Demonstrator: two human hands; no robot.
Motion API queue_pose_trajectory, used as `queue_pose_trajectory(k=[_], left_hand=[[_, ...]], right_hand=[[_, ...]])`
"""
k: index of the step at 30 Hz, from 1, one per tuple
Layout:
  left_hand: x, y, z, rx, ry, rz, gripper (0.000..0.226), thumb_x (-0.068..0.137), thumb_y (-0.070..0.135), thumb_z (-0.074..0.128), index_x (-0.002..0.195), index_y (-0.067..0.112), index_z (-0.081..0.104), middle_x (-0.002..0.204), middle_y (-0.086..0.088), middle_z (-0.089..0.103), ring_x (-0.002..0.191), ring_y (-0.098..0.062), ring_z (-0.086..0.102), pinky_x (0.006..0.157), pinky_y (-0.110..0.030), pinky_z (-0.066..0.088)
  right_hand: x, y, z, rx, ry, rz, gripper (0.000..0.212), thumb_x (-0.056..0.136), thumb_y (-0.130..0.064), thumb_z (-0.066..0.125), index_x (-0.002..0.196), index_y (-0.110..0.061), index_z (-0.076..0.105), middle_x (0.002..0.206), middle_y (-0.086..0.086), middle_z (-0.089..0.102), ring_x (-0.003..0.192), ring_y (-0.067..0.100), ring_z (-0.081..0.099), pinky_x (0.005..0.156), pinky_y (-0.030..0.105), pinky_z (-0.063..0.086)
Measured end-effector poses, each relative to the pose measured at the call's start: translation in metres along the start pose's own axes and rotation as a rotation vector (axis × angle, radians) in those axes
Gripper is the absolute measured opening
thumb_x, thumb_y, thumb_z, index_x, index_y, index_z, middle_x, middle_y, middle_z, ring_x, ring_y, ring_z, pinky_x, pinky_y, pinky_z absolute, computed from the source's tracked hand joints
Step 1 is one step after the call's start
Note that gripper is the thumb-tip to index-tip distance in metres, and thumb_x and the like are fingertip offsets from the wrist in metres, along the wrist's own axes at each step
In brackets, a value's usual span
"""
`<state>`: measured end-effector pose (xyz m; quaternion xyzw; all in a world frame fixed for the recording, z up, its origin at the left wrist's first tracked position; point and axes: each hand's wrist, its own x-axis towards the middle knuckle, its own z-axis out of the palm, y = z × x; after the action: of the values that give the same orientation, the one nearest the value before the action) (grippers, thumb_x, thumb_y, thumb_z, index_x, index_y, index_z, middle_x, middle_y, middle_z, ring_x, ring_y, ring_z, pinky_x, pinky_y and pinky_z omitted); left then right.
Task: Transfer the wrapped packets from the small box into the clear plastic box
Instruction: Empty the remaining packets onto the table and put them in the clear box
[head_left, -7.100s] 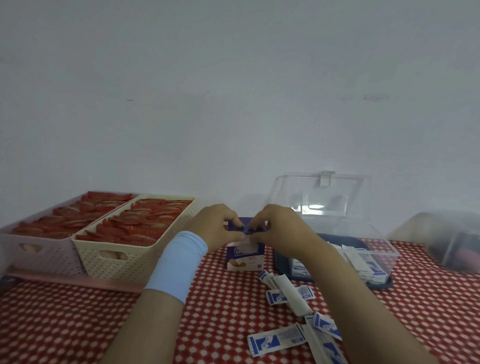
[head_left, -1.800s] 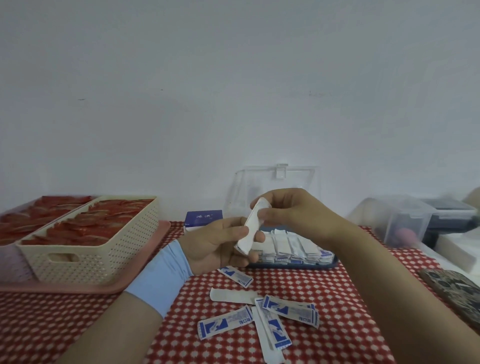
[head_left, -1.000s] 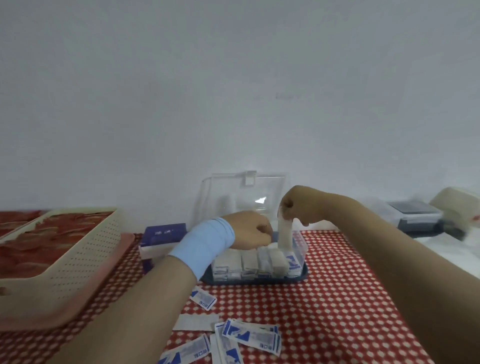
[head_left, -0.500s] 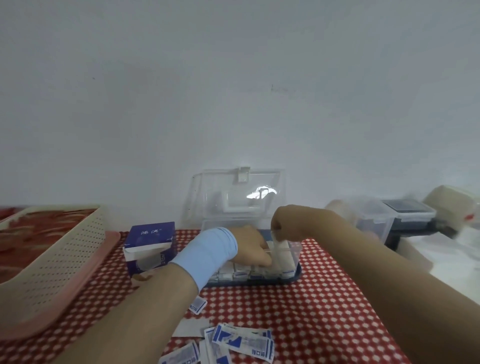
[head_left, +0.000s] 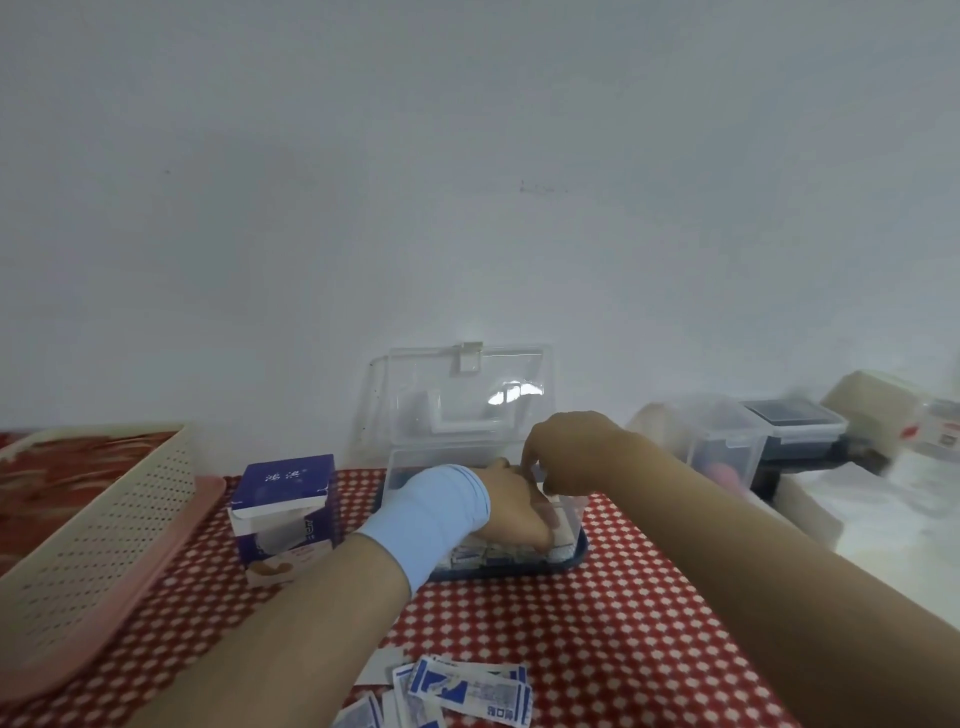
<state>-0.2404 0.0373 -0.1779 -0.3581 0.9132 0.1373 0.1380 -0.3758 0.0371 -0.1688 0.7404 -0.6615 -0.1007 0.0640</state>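
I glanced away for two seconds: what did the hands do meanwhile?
Both hands held one white packet in front of the clear plastic box. The right hand carried it over the box and lowered it inside; whether its fingers still pinch it is hidden. The left hand moved into the box, onto the standing packets. The small box and the loose packets on the table stayed put.

Reaches forward with both arms. Lays left grip (head_left: 515, 513) palm-down, fingers flat, blue band (head_left: 431, 512) round the wrist. Holds right grip (head_left: 571, 451) just above it, knuckles up, fingertips bunched downward.
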Motion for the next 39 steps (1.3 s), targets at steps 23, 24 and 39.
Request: queue_pose_trajectory(k=[23, 24, 39], left_hand=[[-0.122, -0.043, 0.008, -0.229, 0.337, -0.02, 0.02, 0.093, 0.029, 0.06, 0.106, 0.021, 0.074, 0.1, 0.005, 0.07, 0.093, -0.015, 0.064, 0.088, -0.03, 0.053], [-0.127, -0.047, 0.016, -0.196, 0.295, -0.039, 0.022, 0.093, 0.032, 0.059, 0.106, 0.022, 0.075, 0.103, 0.004, 0.071, 0.095, -0.016, 0.065, 0.09, -0.032, 0.054], [-0.132, -0.085, 0.081, 0.106, 0.167, -0.203, 0.041, 0.099, 0.033, 0.053, 0.139, 0.028, 0.056, 0.141, 0.0, 0.056, 0.123, -0.024, 0.055, 0.089, -0.03, 0.04]], right_hand=[[-0.077, -0.076, -0.062, 0.478, -0.146, -0.099, 0.016, 0.09, -0.025, 0.066, 0.101, -0.022, 0.078, 0.09, -0.007, 0.076, 0.067, 0.012, 0.071, 0.077, 0.03, 0.06], [-0.079, -0.085, -0.056, 0.455, -0.227, -0.099, 0.019, 0.089, -0.024, 0.069, 0.105, -0.02, 0.077, 0.093, -0.005, 0.076, 0.07, 0.013, 0.073, 0.077, 0.031, 0.059], [-0.101, -0.137, -0.003, 0.346, -0.373, -0.061, 0.015, 0.088, -0.039, 0.071, 0.086, -0.025, 0.064, 0.087, -0.008, 0.062, 0.079, 0.009, 0.055, 0.078, 0.028, 0.046]])
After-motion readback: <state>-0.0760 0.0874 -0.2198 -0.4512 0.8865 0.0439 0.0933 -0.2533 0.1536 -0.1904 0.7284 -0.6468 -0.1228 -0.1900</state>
